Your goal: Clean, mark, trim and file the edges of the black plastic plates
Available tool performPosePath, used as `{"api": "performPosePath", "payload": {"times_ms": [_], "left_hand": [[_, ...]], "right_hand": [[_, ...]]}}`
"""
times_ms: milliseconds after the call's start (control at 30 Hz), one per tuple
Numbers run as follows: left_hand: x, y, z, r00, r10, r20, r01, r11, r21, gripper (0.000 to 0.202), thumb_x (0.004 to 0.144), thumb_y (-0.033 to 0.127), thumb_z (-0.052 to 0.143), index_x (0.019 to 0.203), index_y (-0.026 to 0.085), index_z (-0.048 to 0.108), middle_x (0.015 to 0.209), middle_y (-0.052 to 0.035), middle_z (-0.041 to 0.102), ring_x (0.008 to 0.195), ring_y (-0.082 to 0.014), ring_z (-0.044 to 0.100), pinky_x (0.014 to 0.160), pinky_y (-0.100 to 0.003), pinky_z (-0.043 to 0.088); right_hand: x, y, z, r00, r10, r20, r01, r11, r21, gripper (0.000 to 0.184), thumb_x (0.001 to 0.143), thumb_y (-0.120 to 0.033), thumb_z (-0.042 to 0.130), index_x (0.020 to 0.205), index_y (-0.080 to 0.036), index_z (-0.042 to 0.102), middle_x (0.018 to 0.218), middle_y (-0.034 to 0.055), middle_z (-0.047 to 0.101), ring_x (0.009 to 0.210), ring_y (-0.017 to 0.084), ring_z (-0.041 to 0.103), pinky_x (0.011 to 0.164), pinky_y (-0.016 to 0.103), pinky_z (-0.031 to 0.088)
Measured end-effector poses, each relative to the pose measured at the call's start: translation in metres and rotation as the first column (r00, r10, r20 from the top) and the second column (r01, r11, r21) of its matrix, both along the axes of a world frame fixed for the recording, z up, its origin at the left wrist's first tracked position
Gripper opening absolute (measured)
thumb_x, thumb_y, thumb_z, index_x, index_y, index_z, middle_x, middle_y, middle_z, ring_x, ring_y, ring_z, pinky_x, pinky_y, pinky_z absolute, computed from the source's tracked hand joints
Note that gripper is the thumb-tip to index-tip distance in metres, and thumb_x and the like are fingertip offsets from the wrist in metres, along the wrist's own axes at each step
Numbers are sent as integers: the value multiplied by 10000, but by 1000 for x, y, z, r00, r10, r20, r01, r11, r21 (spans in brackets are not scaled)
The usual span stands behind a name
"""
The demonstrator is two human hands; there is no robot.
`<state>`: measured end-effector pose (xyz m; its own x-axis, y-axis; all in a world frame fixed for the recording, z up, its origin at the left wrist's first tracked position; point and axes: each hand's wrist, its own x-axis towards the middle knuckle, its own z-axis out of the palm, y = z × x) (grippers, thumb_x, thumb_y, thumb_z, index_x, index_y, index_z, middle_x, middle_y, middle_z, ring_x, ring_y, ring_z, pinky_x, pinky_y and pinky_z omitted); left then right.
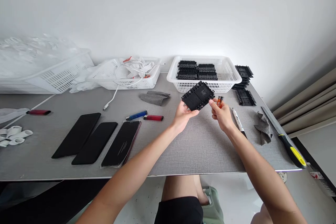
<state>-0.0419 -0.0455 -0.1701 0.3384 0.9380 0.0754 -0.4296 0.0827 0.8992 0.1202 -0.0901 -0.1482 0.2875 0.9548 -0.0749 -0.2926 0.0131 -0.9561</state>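
Note:
A black plastic plate (198, 96) with toothed clips along its edges is held tilted above the table. My left hand (183, 114) grips its lower left side, thumb on the face and fingers behind. At its right corner my right hand (219, 112) pinches the edge with thumb and fingers. Two orange-and-black batteries (219, 102) show just behind my right hand; whether they touch it I cannot tell. Similar black plates (187, 70) lie in a white basket (204, 87) behind. More are piled to the right of the basket, with a single plate (246, 97) in front.
Right of my hands lie a marker (237, 119), a grey cloth (263, 128) and a file with a black-yellow handle (292, 151). Leftward are lighters (136, 115), a grey rag (154, 98), phone-like slabs (121, 143), a white cable (111, 99) and white baskets (154, 83).

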Motion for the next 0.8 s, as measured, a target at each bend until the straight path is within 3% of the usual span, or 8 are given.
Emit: {"api": "performPosePath", "payload": {"times_ms": [67,167,233,333,467,700,800], "left_hand": [[0,-2,-1,996,-54,-71,54,998,8,782,548,159,900,1222,220,510,1165,-91,683,1000,-233,692,988,-476,517],[-1,-3,0,980,-135,-144,143,989,44,757,608,243,886,1262,205,508,1157,-121,698,973,-260,711,936,-471,551],[-3,-2,1,970,-152,-189,170,982,84,673,716,345,817,1295,194,509,1108,-128,722,968,-270,718,902,-454,573],[-5,0,1,943,-186,-277,228,965,129,594,853,463,660,1347,173,501,986,-135,752,903,-266,739,784,-390,610],[-4,-3,-2,905,-267,-332,324,937,133,592,849,452,666,1322,123,526,979,-162,747,827,-280,754,634,-319,607],[-4,-8,0,892,-256,-372,340,923,181,692,811,344,724,1393,131,416,971,-150,761,886,-285,747,781,-422,619],[-5,-6,-2,906,-217,-364,294,940,174,652,798,337,736,1342,133,440,942,-141,764,857,-269,749,832,-451,613]], "right_hand": [[0,1,-2,1000,-1,-8,1,1000,16,479,665,-490,806,703,-234,403,528,-111,294,444,57,238,384,211,206],[4,2,-2,995,-100,8,100,994,33,511,667,-454,804,635,-246,339,497,-107,285,431,60,229,379,224,207],[9,3,0,985,-171,24,170,984,49,451,692,-465,776,632,-240,389,498,-93,328,432,72,281,391,228,257],[14,5,0,977,-207,47,200,973,119,364,731,-524,718,691,-212,534,590,-32,519,544,122,484,504,256,417],[15,5,0,981,-175,79,161,974,157,385,743,-558,697,758,-181,623,711,14,625,695,168,583,644,286,482],[13,3,0,981,-138,140,113,978,174,377,764,-548,695,724,-195,569,684,-17,530,659,135,481,626,263,430],[16,0,4,947,-226,228,181,963,201,374,786,-535,680,712,-216,499,671,-36,452,635,118,405,572,231,374]]}}
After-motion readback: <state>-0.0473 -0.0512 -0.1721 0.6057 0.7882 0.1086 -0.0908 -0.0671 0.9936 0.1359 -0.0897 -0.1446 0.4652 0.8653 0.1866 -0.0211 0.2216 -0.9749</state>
